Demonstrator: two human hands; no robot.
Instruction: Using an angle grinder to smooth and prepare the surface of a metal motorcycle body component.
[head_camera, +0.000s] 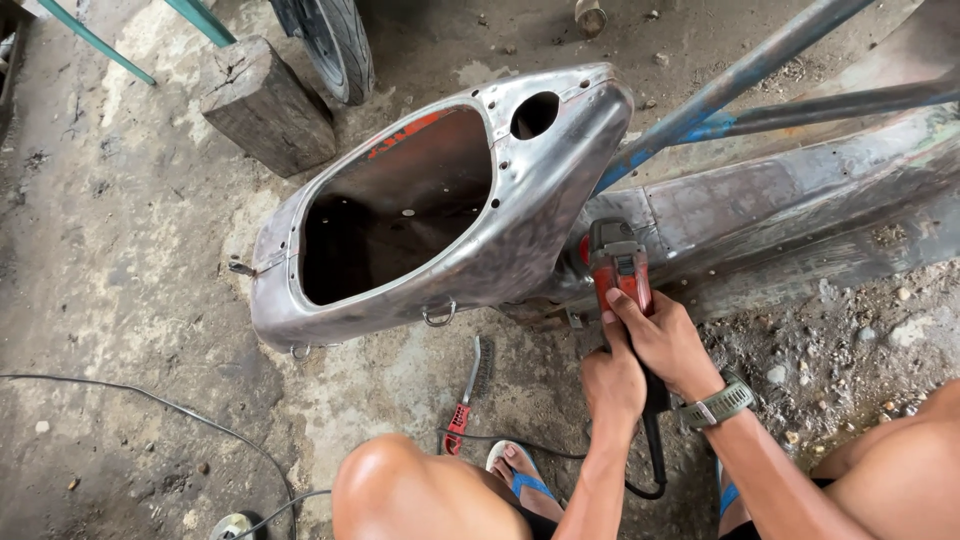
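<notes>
Low over the dirty concrete floor (130, 300), both hands clasp a red and black angle grinder (618, 268) pressed against the bare grey metal scooter body shell (520, 220). Left hand (612, 385) has its grip closed round the grinder's rear handle; right hand (668, 340) has its grip closed higher up. A red-handled wire brush (468, 390) lies nearby on the floor.

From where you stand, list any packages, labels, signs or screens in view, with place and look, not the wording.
No packages, signs or screens show.
Red paint marking: upper rim of the bare metal scooter body's opening, patchy red-orange strip.
Label patch on the red angle grinder held in both hands: too small to tell.
</notes>
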